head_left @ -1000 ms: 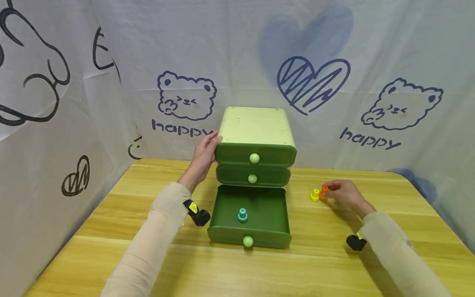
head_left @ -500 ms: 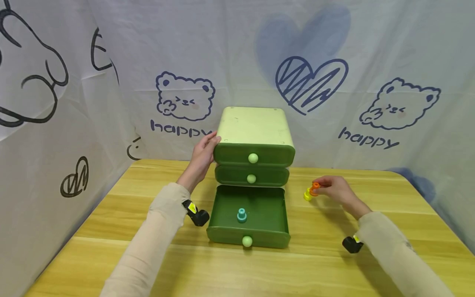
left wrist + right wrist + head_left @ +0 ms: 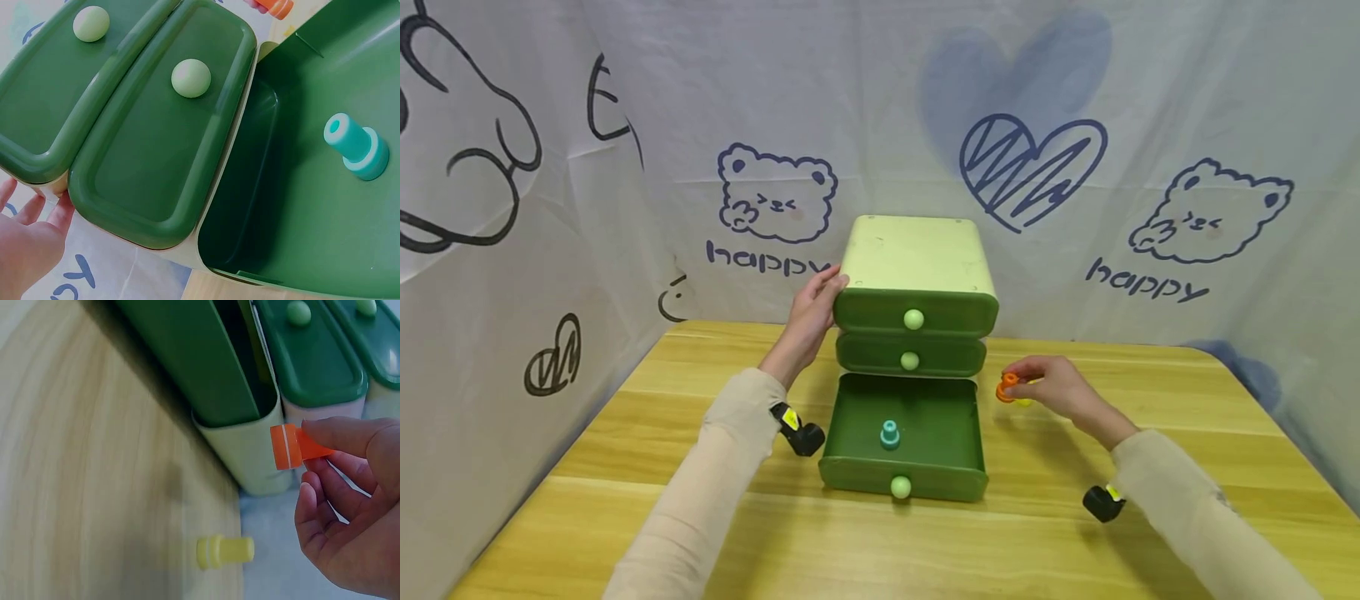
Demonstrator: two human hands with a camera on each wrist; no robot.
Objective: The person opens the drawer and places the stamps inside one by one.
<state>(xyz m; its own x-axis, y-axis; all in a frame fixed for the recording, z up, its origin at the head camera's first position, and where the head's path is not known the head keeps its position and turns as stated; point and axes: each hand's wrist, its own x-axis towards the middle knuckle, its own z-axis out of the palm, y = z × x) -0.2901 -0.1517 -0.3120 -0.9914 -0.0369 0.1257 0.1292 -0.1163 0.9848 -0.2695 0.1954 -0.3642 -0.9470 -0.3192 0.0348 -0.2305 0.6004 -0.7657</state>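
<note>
My right hand [image 3: 1054,392] pinches an orange stepped peg [image 3: 289,447] between thumb and fingers, raised off the table just right of the drawer cabinet [image 3: 919,250]. Below it a yellow stepped peg [image 3: 225,550] stands on the table, mostly behind the fingers in the head view. A teal stepped peg [image 3: 890,435] stands in the pulled-out bottom drawer [image 3: 904,475]. My left hand [image 3: 811,318] rests against the cabinet's upper left side. Its fingertips [image 3: 62,212] touch the side wall, partly hidden behind the drawer front.
The cabinet's top drawer [image 3: 880,313] and middle drawer [image 3: 872,354] are closed, each with a round pale knob. A wooden table [image 3: 760,533] lies underneath. Printed white cloth [image 3: 895,100] hangs behind and at the sides.
My right hand has lifted the orange peg from beside the yellow one and carried it left, close to the open drawer. The left hand stays at the cabinet.
</note>
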